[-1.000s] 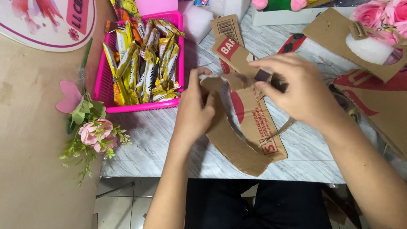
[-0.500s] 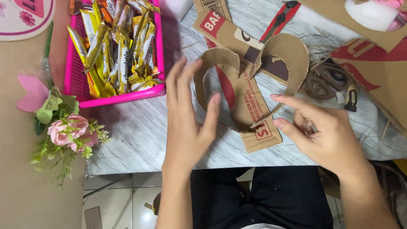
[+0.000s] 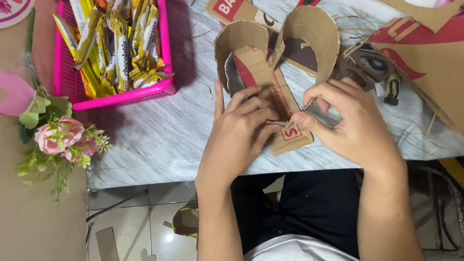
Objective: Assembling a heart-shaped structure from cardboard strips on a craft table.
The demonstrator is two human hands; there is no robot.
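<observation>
Pressing flat on a cardboard strip, the left hand lies palm down near the table's front edge, fingers spread and extended over the strip's lower half. It pins the strip by downward pressure; nothing is enclosed in it.

Head view, work area: the strip runs from the point of a heart-shaped cardboard wall down toward the table edge. The wall stands upright on its edge, both lobes already curved and meeting at the centre. The strip's lower end bears a red printed square and projects just past the table edge.

Head view, right side: the right hand pinches with thumb and forefinger at the strip's right edge, just beside the left fingertips. The pinch is narrow. A thin sliver appears between the fingertips; whether it is a stick, a glue strand or a cardboard edge cannot be told.

Head view, surroundings: a pink basket of wrapped bars sits at upper left, well apart from the hands. Artificial flowers lie at far left. Scissors rest near the right lobe, partly covered by cardboard sheets.

Status, as a judgement: the heart outline is formed; the lower join by the strip appears unfinished, since both hands hold it.
</observation>
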